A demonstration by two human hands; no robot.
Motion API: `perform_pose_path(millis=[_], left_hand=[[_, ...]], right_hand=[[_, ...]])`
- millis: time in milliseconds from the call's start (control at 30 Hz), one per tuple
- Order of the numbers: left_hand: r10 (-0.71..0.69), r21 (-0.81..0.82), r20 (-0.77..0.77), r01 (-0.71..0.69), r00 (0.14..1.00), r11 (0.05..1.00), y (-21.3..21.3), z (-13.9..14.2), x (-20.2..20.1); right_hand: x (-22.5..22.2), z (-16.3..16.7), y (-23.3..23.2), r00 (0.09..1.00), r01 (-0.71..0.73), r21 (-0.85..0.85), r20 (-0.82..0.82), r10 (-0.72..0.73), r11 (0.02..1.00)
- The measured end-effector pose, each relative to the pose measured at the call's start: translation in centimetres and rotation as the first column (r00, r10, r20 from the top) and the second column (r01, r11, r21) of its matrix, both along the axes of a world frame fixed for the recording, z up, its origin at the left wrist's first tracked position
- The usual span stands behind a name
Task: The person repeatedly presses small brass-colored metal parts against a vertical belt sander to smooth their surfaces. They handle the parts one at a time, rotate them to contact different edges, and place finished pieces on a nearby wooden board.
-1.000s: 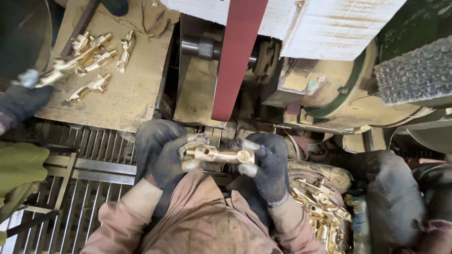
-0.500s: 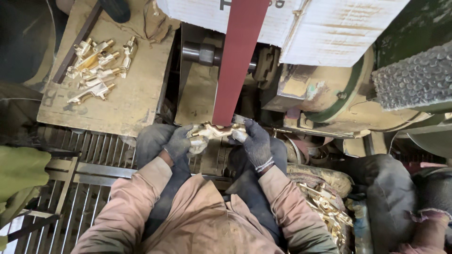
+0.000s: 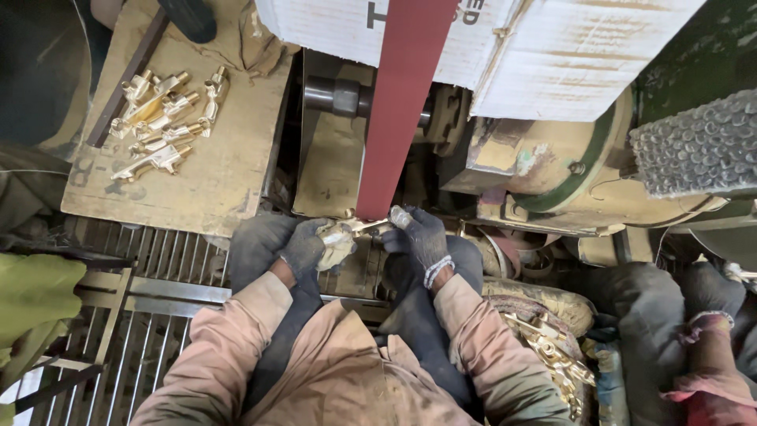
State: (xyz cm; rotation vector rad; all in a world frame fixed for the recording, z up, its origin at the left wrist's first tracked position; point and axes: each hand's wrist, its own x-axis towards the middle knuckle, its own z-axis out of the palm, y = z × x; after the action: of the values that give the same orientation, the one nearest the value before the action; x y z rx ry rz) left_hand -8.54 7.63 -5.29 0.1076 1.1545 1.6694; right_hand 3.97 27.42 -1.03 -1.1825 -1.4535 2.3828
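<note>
Brass, pale gold and dusty, is what both gloved hands grip: a tap-like brass fitting [image 3: 359, 230] held crosswise at the centre of the view, its upper side pressed against the lower end of the dark red sanding belt [image 3: 402, 102] that runs from twelve o'clock down to the middle. The left hand [image 3: 307, 246], in a dark worn glove, is closed around the fitting's bulkier left end, which is wrapped in a pale rag or pad; the right hand [image 3: 422, 237], also dark-gloved with a light knit cuff, is closed on the narrower right end, fingers curled over it. Both pinkish-tan sleeves [image 3: 331, 363] come up from six o'clock. At ten o'clock a cluster of similar brass fittings [image 3: 162, 122] lies on a scuffed wooden board [image 3: 213, 181], well apart from the hands. At four o'clock, just beside the right forearm, more brass pieces fill a sack [image 3: 552, 347]. A white cardboard box [image 3: 552, 55] sits over the machine at one o'clock, with the greenish motor housing [image 3: 576, 173] below it at two o'clock. A metal grate [image 3: 142, 315] spans eight o'clock, and a yellow-green sleeve [image 3: 35, 288] of another person shows at nine o'clock.
</note>
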Motion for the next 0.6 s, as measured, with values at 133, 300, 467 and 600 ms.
perform_pose_path(millis=[133,300,467,600], left_hand=[[-0.004,-0.137,-0.031,0.000,1.000,0.991,-0.2,-0.4,0.0],[0.010,0.170,-0.049,-0.001,0.999,0.986,-2.1,-0.2,0.4],[0.031,0.138,-0.204,-0.003,0.979,0.990,-5.1,1.0,1.5],[0.062,0.318,0.010,-0.062,0.998,0.946,-5.9,2.2,1.7]], right_hand=[[0.0,0.8,-0.3,0.999,0.007,-0.054,0.047,-0.005,0.998],[2.7,2.6,-1.5,0.993,-0.062,-0.015,-0.098,0.060,0.998],[6.9,5.3,-3.0,0.925,-0.242,0.146,-0.265,0.273,0.959],[7.7,6.1,-2.6,0.905,-0.317,0.519,-0.084,0.417,0.794]])
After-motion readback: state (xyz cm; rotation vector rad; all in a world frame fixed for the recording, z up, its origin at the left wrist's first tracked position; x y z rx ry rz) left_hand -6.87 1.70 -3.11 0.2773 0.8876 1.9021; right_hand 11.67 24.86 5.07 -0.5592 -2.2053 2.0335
